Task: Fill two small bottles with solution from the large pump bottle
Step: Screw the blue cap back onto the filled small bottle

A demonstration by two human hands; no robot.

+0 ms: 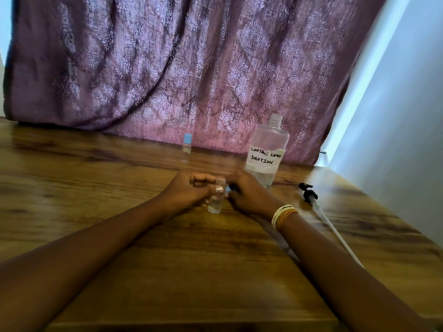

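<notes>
I have a single view, from the camera worn on the person's head, so no second view shares any of the scene. It looks forward and down across the wooden table (pixel 96 164), tilted so the table's far edge slopes across the picture. Both forearms run in from the bottom corners and meet near the middle, where the left hand (pixel 191 188) and right hand (pixel 249 195) sit at mid distance. The lens is wide: the purple curtain (pixel 191 68) behind the table fills the upper half, and a pale wall (pixel 407 116) leans in along the right side
</notes>
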